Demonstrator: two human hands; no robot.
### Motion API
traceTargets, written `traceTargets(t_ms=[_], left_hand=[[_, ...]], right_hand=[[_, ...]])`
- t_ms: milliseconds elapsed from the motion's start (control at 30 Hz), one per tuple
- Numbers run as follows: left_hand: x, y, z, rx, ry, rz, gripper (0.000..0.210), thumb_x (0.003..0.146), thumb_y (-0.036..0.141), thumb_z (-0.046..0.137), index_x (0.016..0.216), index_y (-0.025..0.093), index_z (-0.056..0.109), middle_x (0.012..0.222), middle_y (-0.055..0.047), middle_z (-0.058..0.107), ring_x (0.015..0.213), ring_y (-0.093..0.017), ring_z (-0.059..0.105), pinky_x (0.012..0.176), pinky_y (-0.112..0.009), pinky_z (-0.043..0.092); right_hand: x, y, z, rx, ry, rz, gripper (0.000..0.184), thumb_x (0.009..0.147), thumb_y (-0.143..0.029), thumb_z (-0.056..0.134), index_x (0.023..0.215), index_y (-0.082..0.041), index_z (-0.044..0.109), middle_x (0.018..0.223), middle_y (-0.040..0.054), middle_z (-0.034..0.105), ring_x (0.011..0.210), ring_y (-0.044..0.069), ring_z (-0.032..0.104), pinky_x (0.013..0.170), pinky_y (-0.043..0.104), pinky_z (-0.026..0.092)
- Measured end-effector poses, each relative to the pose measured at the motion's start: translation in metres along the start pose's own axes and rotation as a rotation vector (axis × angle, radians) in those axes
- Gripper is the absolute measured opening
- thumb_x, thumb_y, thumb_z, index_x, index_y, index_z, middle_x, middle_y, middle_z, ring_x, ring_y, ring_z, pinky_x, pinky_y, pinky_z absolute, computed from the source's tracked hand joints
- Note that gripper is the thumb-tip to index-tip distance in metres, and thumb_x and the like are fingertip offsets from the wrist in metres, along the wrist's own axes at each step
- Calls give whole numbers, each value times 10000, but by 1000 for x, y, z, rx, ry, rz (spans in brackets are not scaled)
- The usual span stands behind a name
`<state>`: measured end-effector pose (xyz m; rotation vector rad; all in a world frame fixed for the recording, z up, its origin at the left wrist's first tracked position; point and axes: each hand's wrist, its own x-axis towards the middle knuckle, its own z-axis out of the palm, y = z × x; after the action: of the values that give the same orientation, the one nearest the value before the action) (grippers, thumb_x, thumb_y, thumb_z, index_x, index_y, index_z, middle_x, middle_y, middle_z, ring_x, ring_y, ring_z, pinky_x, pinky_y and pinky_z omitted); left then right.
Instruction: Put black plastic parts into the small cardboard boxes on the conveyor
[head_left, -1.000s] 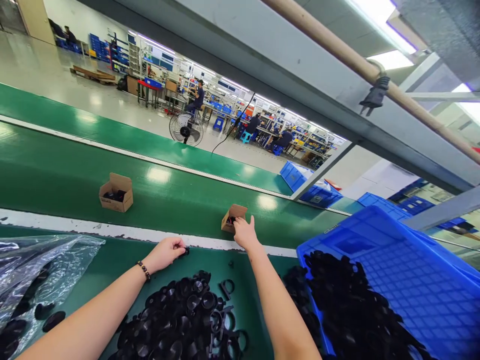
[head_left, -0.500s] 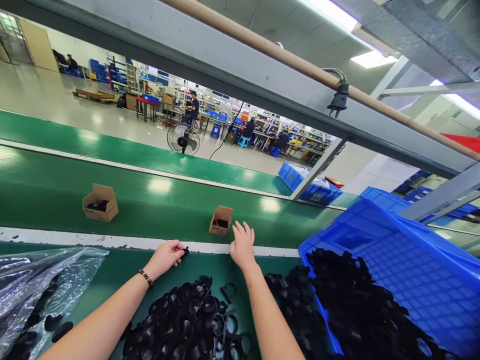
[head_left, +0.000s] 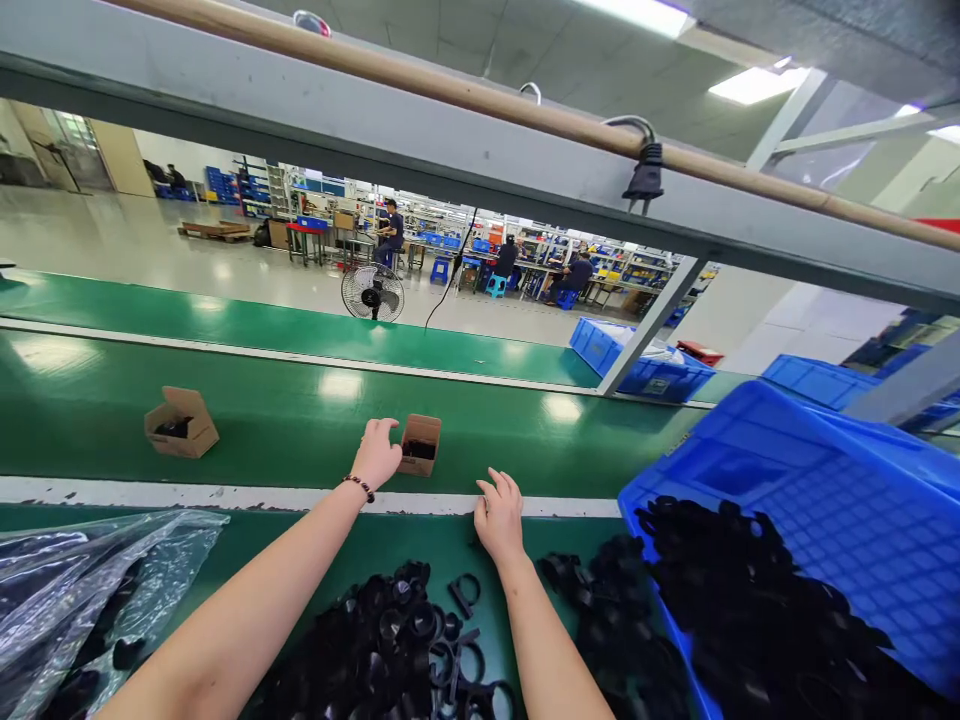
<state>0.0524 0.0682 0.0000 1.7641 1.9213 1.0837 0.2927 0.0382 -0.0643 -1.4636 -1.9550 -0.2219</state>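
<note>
Well, a nudge from the left hand (head_left: 379, 455), grip unclear, could tip the box (head_left: 418, 466); right hand (head_left: 501, 515) has fingers apart.

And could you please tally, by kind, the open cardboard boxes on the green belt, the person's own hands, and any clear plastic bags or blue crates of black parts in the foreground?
Open cardboard boxes: 2
Left hand and right hand: 2
Clear plastic bag: 1
Blue crate: 1
Total: 6
</note>
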Motion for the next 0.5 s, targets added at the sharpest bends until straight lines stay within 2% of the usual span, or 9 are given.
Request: traceTargets(t_ms=[67, 133, 267, 367, 500], left_hand=[[-16, -15, -11, 8, -8, -5, 362, 679, 90, 391, 1014, 154, 510, 1014, -81, 496, 807, -153, 540, 775, -278, 414], [-37, -27, -23, -12, -88, -2, 283, 708, 120, 376, 927, 157, 551, 919, -58, 550, 800, -154, 545, 755, -262, 420], [-78, -41, -42, -114, -455, 39, 236, 751, 274, 414, 835, 181, 614, 865, -29, 621, 805, -173, 555, 734, -263, 413], [-97, -44, -48, -158, -705, 106, 252, 741, 330, 452, 819, 201, 653, 876, -15, 637, 811, -166, 559, 732, -241, 397], [-105, -45, -46, -160, -883, 144, 245, 660, 349, 557, 819, 196, 664, 789, -3, 632, 716, -145, 556, 632, -202, 388]], right_hand=[[2, -1, -1, 42, -20, 10, 306, 741, -122, 386, 978, -167, 575, 1091, 98, 508, 1038, 220, 420, 869, 385, 353], [3, -3, -1, 89, -50, 11, 309, 746, -124, 378, 992, -161, 563, 1013, 96, 532, 956, 197, 469, 825, 345, 382], [2, -6, -2, 155, -109, 27, 266, 762, -138, 366, 943, -165, 559, 888, 68, 554, 850, 165, 508, 755, 282, 402], [-1, -7, -1, 168, -157, 43, 227, 776, -164, 362, 882, -169, 563, 832, 51, 556, 779, 145, 516, 698, 248, 401], [-2, -7, 0, 168, -210, 35, 215, 790, -190, 352, 828, -177, 563, 798, 38, 555, 732, 134, 514, 659, 232, 387]])
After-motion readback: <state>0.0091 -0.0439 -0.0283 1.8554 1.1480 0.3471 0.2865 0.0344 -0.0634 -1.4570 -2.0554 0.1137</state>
